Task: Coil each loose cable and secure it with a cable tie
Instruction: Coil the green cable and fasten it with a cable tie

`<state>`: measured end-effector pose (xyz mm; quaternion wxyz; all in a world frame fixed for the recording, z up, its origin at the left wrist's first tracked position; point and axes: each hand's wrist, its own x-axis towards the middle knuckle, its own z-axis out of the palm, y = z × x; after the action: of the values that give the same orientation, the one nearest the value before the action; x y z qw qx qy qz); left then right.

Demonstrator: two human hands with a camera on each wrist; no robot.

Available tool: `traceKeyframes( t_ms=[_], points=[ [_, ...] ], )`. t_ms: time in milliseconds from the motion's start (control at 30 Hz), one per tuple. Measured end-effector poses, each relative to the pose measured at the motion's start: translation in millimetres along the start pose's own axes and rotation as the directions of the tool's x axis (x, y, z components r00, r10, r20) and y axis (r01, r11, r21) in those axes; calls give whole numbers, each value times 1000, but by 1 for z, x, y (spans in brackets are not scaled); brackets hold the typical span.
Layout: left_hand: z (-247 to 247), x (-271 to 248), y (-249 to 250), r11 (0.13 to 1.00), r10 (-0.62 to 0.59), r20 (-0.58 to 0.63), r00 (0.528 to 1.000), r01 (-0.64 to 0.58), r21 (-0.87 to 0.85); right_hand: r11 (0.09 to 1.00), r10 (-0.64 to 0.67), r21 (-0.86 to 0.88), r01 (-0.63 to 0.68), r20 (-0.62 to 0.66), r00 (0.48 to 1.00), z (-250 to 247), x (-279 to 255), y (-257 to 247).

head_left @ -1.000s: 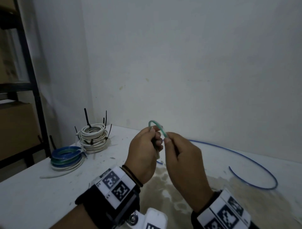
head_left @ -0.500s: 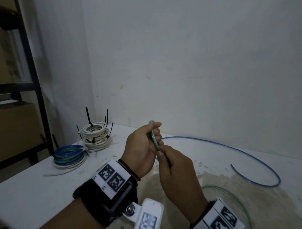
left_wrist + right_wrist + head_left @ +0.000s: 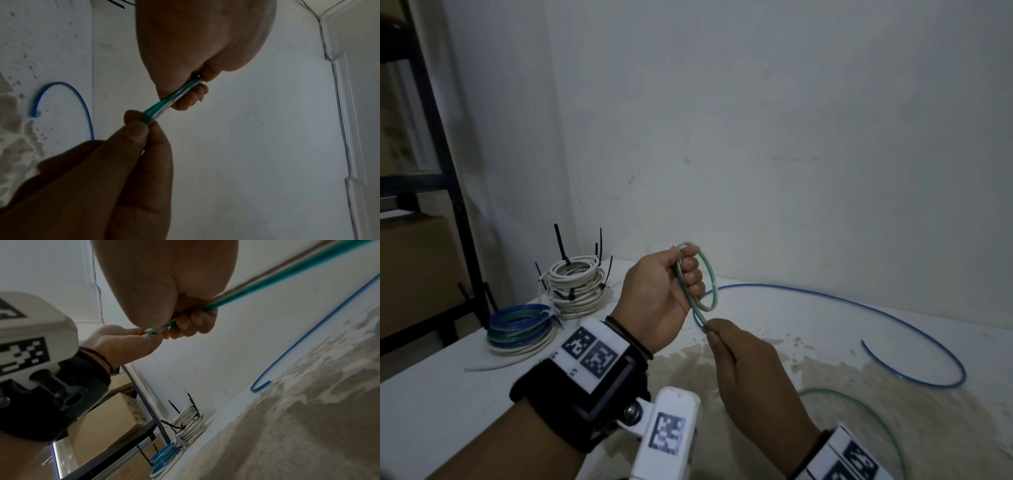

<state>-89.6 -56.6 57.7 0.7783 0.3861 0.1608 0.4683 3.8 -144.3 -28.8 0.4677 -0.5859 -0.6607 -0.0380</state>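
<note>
Plain white walls (image 3: pixel 791 120) meet in a corner behind a white table (image 3: pixel 431 411) with a brown stain (image 3: pixel 893 411). At left stands a black metal shelf (image 3: pixel 453 192) holding cardboard boxes (image 3: pixel 414 274); the light is dim.

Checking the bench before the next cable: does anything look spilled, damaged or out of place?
Yes: a brownish patch spreads over the white table under the hands, looking like a stain or worn paint. The loose blue cable lies across its edge.
</note>
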Motion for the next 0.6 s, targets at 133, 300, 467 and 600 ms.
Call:
traceKeyframes(
  t_ms=[133,300,467,600],
  points=[
    [-1,1,7,1000,6,9,1000,-6,-8,999,40,27,-42,51,998,-5,-3,-3],
    [-7,4,31,997,79,-16,997,-78,17,906,254,229,-355,377,891,-30,-7,9],
    [-16,-2,70,997,43,65,997,-46,55,849,466,-54,-525,543,699,-80,12,46],
    [-2,-18,57,950,-36,163,986,-17,311,854,503,-373,-362,414,759,-104,46,54]
  ],
)
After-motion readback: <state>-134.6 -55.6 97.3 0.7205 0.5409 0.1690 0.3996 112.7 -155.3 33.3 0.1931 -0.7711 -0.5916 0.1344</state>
